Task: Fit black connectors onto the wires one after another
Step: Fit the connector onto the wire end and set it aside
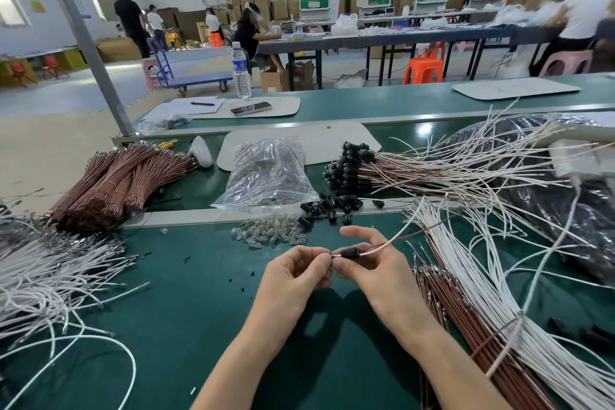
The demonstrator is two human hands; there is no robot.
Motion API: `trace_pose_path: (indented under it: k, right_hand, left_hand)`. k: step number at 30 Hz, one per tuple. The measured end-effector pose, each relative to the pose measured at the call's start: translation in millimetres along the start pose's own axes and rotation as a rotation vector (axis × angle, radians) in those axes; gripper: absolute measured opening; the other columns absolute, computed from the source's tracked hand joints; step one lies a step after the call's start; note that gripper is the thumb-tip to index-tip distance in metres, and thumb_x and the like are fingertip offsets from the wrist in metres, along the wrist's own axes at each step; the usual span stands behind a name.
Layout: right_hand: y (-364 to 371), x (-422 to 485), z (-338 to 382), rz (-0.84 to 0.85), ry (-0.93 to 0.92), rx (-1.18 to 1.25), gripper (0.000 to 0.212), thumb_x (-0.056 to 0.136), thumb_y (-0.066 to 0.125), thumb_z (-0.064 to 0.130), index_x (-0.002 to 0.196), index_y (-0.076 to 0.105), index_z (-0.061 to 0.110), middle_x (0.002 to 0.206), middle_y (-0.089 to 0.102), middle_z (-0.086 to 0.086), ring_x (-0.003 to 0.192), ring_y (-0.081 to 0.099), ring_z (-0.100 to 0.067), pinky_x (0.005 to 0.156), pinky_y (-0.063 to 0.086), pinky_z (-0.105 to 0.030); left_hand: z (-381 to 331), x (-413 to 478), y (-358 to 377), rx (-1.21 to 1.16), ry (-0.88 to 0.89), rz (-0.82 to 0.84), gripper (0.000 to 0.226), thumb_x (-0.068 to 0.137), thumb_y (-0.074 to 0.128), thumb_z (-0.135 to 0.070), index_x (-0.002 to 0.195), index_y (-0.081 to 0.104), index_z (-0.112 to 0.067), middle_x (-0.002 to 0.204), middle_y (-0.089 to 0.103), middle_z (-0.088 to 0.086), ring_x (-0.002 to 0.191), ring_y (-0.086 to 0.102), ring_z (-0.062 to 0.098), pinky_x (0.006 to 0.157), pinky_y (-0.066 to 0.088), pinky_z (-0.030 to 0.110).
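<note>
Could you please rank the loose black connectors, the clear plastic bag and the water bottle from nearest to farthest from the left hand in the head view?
From the left hand:
1. Loose black connectors, just beyond the hands.
2. Clear plastic bag, behind them, mid-bench.
3. Water bottle, far bench edge.

The table top (186,293) is smooth, slightly glossy green matting. The bag (266,173) is clear, crinkled, shiny plastic. The connectors (327,205) look matt black plastic.

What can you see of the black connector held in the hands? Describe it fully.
The black connector is a small, dark, barrel-shaped piece, plastic by its look. It lies roughly level above the green table, pinched by the right hand. A white wire runs through it; the left hand grips the wire's end sticking out on the left.
</note>
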State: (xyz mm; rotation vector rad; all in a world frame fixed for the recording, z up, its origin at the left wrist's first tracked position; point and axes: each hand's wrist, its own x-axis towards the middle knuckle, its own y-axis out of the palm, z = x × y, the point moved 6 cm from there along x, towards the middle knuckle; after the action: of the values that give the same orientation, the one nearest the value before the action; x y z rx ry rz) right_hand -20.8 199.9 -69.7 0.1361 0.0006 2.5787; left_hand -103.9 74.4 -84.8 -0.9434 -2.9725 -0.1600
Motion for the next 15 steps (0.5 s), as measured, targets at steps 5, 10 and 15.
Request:
trace_pose_path:
  k: [5,10,15]
  right_hand:
    - [-2.0,1.2,-4.1,-0.019,0.008,0.024,0.021,0.076,0.085,0.016,0.092,0.070,0.017,0.078,0.076,-0.001,0.070,0.070,-0.009,0.070,0.054,-0.016]
    - [-4.3,2.3,-7.3,-0.035,0.075,0.154,0.043,0.071,0.077,0.042,0.094,0.071,0.006,0.078,0.076,-0.007,0.069,0.070,-0.014,0.064,0.056,-0.020]
    - [0.0,2.5,-8.3,-0.012,0.147,0.270,0.041,0.078,0.073,0.036,0.104,0.063,0.006,0.081,0.076,-0.005,0.073,0.072,-0.013,0.062,0.057,-0.022]
  left_hand:
    - [-1.5,-2.1,0.1,0.030,0.020,0.007,0.008,0.096,0.066,-0.011,0.095,0.074,-0.010,0.078,0.075,0.001,0.073,0.068,0.009,0.069,0.053,0.017]
    - [-1.1,-1.7,-2.9,-0.007,0.023,-0.035,0.006,0.092,0.071,-0.014,0.093,0.075,-0.012,0.079,0.074,0.004,0.072,0.068,0.012,0.071,0.054,0.020]
    - [-0.9,-1.8,-3.7,-0.001,0.032,-0.052,0.005,0.092,0.070,-0.013,0.094,0.075,-0.012,0.078,0.074,0.005,0.071,0.068,0.012,0.070,0.054,0.019]
